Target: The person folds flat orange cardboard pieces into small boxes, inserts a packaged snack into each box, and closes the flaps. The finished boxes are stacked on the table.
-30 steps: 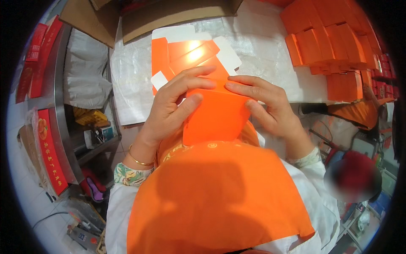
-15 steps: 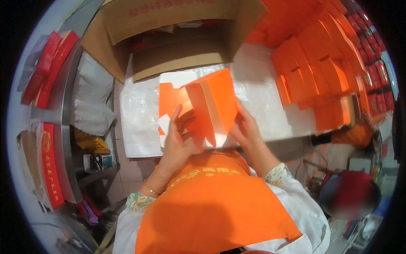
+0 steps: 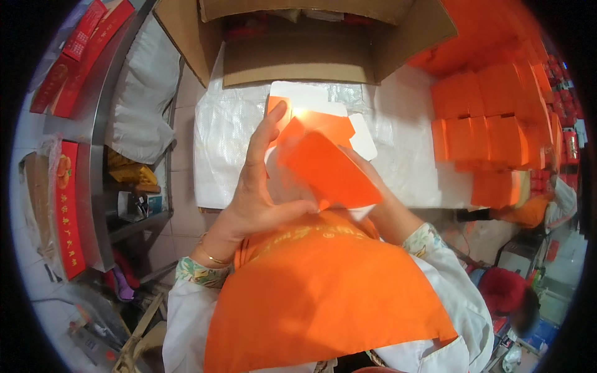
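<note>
An orange cardboard box, blurred by motion, is tilted in front of my apron. My right hand grips it from the right; most of its fingers are behind the cardboard. On the left, my left hand has its fingers stretched upward and its thumb spread toward the box's lower edge. Whether that thumb touches the cardboard is unclear. Beneath the hands, a flat orange carton blank with white flaps lies on the plastic-covered table.
A large open brown carton stands at the table's far side. Orange boxes are stacked on the right, with red packs beyond. At left, a metal counter carries red boxes. A person's orange-clad part shows at right.
The orange box has tipped over, its broad face now turned upward. My left hand's fingers have straightened away from it. My view has shifted, so the surroundings sit differently.
</note>
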Action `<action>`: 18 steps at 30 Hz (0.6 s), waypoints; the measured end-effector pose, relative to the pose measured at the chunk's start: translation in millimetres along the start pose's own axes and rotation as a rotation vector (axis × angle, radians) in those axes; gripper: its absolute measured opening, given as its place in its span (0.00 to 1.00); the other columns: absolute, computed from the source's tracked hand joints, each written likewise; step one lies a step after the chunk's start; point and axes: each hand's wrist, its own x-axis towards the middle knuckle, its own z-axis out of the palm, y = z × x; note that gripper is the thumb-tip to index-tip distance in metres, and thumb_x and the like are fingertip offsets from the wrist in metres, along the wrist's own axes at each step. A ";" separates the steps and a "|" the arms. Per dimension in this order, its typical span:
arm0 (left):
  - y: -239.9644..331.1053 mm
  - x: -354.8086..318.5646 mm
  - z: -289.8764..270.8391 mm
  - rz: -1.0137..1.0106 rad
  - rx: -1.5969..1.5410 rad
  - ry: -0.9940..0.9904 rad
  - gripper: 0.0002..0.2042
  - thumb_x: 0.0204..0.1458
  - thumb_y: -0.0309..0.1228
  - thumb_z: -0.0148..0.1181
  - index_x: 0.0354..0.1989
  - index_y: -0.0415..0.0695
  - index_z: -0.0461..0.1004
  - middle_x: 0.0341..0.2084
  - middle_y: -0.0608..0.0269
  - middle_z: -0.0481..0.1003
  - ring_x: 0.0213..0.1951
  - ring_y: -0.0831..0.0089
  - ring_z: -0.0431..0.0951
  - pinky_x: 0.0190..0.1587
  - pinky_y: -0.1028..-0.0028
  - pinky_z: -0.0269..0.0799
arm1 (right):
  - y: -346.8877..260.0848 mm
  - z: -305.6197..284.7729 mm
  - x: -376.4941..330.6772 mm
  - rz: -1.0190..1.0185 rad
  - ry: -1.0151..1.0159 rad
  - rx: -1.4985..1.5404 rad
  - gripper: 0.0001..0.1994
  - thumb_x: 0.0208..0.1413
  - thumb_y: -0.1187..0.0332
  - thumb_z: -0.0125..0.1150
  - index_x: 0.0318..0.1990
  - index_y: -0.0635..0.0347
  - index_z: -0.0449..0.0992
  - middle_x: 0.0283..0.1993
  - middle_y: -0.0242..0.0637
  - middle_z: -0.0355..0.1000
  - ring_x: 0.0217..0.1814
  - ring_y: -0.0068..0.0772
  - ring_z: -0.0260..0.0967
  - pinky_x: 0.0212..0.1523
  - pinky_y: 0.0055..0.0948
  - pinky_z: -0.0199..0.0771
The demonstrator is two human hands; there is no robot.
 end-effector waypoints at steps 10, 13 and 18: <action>-7.7 -1.1 60.1 -0.175 -0.722 0.529 0.67 0.35 0.53 0.77 0.73 0.60 0.23 0.72 0.49 0.39 0.72 0.55 0.43 0.71 0.57 0.46 | 31.6 19.3 7.7 -0.307 -0.151 0.251 0.24 0.67 0.58 0.48 0.65 0.62 0.59 0.63 0.39 0.65 0.63 0.38 0.64 0.62 0.39 0.66; -32.2 -24.5 59.4 0.053 -0.386 0.302 0.64 0.39 0.44 0.77 0.73 0.58 0.24 0.72 0.49 0.39 0.73 0.55 0.43 0.71 0.57 0.45 | 23.4 10.7 8.7 -0.382 -0.124 0.043 0.25 0.65 0.60 0.52 0.66 0.58 0.58 0.65 0.37 0.62 0.67 0.38 0.59 0.66 0.41 0.59; -9.7 -13.2 72.6 -0.267 -0.463 0.687 0.42 0.51 0.34 0.69 0.68 0.43 0.46 0.60 0.59 0.60 0.61 0.69 0.62 0.63 0.65 0.62 | 44.9 16.0 3.4 -0.267 -0.265 0.225 0.30 0.59 0.68 0.59 0.68 0.55 0.56 0.67 0.35 0.59 0.70 0.35 0.55 0.69 0.38 0.55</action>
